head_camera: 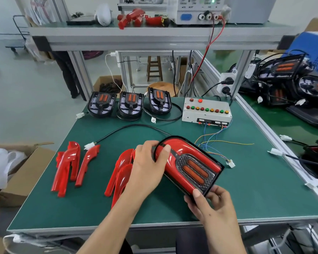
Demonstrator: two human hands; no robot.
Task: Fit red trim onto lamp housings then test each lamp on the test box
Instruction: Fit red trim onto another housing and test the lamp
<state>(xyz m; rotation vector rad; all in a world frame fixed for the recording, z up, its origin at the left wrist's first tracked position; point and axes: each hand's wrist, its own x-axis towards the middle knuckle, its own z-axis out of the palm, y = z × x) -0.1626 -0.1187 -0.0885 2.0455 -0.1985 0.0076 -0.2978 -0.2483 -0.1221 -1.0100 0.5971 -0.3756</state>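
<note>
Trim-fitting step: left hand [147,165] presses red trim [174,154] onto lamp housing [212,187], right hand [207,200] grips its near end; next, plugging into test box [206,111] beyond.

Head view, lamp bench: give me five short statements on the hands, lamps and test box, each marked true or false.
1. Both hands hold the lamp that carries red trim. True: left hand at its rounded end, right hand at its square end.
2. Three untrimmed housings stand at the table's far edge. True.
3. The test box sits left of those housings. False: it sits to their right.
4. Loose trim pieces lie left of the held lamp. True.
5. The held lamp's connector is plugged into the test box. False: it lies loose on the mat.
</note>
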